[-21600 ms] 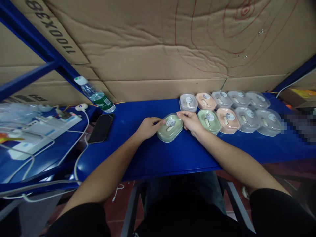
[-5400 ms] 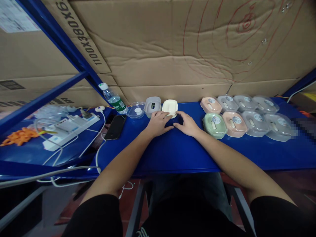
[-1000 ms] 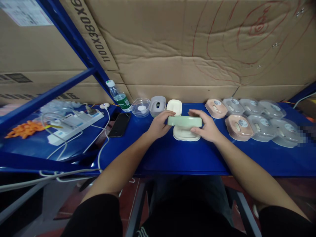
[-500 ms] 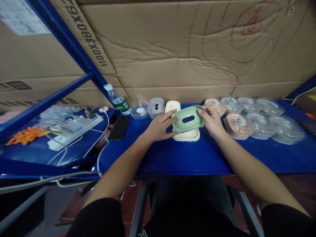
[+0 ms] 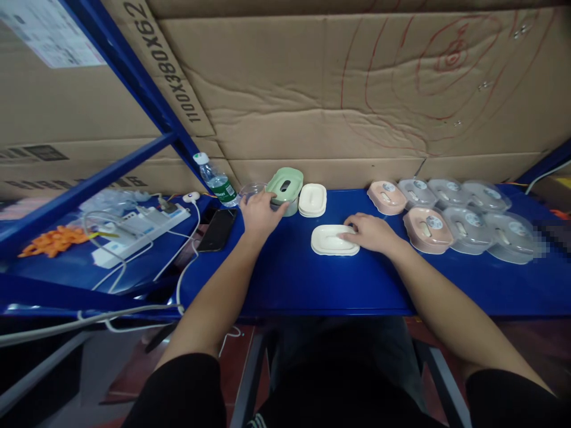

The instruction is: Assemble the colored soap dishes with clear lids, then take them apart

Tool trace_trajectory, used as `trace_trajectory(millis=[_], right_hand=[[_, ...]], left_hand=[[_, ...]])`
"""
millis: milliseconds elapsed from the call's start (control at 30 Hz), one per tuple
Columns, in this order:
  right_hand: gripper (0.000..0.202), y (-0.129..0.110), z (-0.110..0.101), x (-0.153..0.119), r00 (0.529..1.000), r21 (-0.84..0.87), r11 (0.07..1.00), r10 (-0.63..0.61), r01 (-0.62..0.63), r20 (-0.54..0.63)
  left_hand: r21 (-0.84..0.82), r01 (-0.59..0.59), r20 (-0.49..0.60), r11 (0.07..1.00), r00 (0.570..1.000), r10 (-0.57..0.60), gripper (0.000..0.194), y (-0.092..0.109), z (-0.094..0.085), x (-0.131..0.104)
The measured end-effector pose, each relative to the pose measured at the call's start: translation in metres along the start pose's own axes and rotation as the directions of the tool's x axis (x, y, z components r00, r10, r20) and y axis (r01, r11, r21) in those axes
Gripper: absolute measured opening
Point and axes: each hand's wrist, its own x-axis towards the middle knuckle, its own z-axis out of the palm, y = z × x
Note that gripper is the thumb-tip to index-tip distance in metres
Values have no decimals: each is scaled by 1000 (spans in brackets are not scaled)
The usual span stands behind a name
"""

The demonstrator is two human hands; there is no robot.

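Observation:
My left hand (image 5: 261, 213) is at the near left edge of a green slotted tray (image 5: 293, 192), its thumb and forefinger curled about the corner. That tray rests on a grey container (image 5: 292, 209). My right hand (image 5: 372, 232) has thumb and fingers on the right end of a stack of cream oval trays (image 5: 328, 240), which lies flat on the blue table. Behind these stands another small cream stack (image 5: 313, 199). A clear plastic lid (image 5: 252, 190) lies left of the green tray, partly hidden by my left hand.
On the right sit two rows of lidded containers, pink (image 5: 428, 229) and grey (image 5: 470, 229). A water bottle (image 5: 218, 183) and black phone (image 5: 217, 230) are at left. Past the blue frame post lie a power strip (image 5: 138, 235), cables and orange pieces (image 5: 56, 241). Cardboard (image 5: 285, 89) walls the back.
The green tray has moved left from between both hands onto the grey container, with my left hand following. My right hand has let go of it and come down onto the cream trays.

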Motion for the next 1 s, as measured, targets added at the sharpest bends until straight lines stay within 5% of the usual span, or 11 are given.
trace_trajectory(millis=[300,533,733,833,1000], right_hand=[[25,5,-1,3,993,-75,994,83,-78,78],[26,7,6,8,992,128,987,111,-102,-61],[24,9,19,37,876,467,847,406,-254,-260],[20,2,17,55,827,447,831,484,-331,-286],[19,-20,11,90,816,289,851,512,-438,-270]], left_hand=[[-42,-29,74,999,997,32,31,-9,8,1],[-66,-57,103,996,993,64,29,-2,5,3],[3,-71,126,997,989,70,29,4,1,2],[5,-81,120,997,990,80,30,4,1,2],[-4,-129,118,992,985,128,33,3,2,2]])
